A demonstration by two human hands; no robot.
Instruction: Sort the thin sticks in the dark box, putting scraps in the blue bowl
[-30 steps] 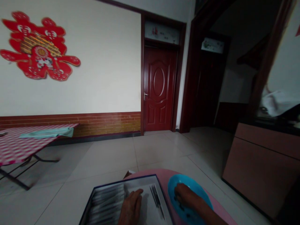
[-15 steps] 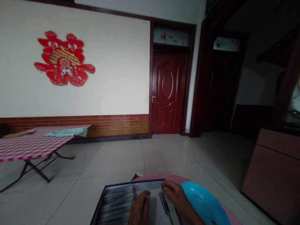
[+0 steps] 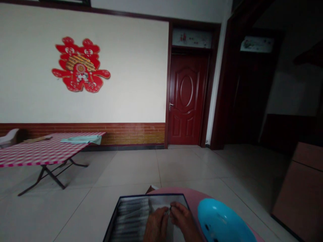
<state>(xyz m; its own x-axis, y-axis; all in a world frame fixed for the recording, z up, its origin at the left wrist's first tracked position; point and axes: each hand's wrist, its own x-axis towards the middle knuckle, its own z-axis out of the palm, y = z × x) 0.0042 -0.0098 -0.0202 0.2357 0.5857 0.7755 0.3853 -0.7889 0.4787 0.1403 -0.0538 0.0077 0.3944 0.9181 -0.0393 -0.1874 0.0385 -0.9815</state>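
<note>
At the bottom edge, my left hand and my right hand rest side by side inside a shallow dark-rimmed box. Their fingertips meet in a pinch over the box's pale lining, and what they pinch is too small and dark to make out. Rows of thin grey pieces fill the box's left half. A blue plastic bowl with a few dark bits in it stands just right of my right hand. Box and bowl sit on a round pink table.
A folding table with a red-checked cloth and a green towel stands at the left by the wall. A dark red door is closed straight ahead. A brown cabinet stands at the right. Pale floor tiles lie between.
My right hand left the blue bowl, crossed into the box and met my left hand in a pinch. The view has swung to the left.
</note>
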